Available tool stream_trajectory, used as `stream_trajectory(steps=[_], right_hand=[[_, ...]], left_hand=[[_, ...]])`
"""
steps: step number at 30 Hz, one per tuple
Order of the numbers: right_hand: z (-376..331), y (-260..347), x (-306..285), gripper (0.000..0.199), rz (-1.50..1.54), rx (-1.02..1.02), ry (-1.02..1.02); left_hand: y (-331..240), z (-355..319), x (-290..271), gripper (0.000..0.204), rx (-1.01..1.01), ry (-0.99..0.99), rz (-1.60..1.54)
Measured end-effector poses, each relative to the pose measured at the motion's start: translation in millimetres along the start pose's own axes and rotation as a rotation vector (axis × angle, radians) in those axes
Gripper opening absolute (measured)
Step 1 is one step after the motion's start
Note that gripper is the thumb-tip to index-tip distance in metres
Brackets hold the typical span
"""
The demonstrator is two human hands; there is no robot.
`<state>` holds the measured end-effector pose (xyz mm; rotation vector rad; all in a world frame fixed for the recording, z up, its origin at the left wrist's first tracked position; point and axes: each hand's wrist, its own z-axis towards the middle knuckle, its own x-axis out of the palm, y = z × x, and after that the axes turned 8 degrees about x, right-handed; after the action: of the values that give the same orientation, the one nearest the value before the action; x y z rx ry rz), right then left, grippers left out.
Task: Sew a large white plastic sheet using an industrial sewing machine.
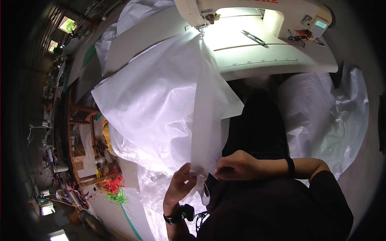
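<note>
A large sheet of thin white fabric (157,92) hangs from the needle area of a white sewing machine (295,16) down to my lap. A folded strip along its edge (203,124) runs straight from the needle toward my hands. My left hand (180,185), with a black band on its wrist, pinches the lower end of this strip. On the strip's other side my right hand (236,165) has its fingers curled and closed at the fabric edge; its fingertips are partly hidden. Dark clothing covers my lap beneath.
Thread snips (254,38) lie on the lit machine bed (277,60), with a small display and a dark tangled cord at its right. More white fabric (309,116) is heaped at my right. At left stand a wooden frame (84,108) and red and green strands (112,185).
</note>
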<state>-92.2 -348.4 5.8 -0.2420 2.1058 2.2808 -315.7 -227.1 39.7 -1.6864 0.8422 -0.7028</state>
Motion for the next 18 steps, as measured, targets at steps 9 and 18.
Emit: stream_trajectory(steps=[9, 18], right_hand=[[-2, -16, 23, 0.015, -0.495, -0.318, 0.277], [42, -171, -96, 0.062, -0.594, 0.431, -0.482]], left_hand=[[13, 19, 20, 0.007, 0.003, -0.326, 0.079], [-5, 11, 25, 0.007, 0.251, -0.503, 0.370]])
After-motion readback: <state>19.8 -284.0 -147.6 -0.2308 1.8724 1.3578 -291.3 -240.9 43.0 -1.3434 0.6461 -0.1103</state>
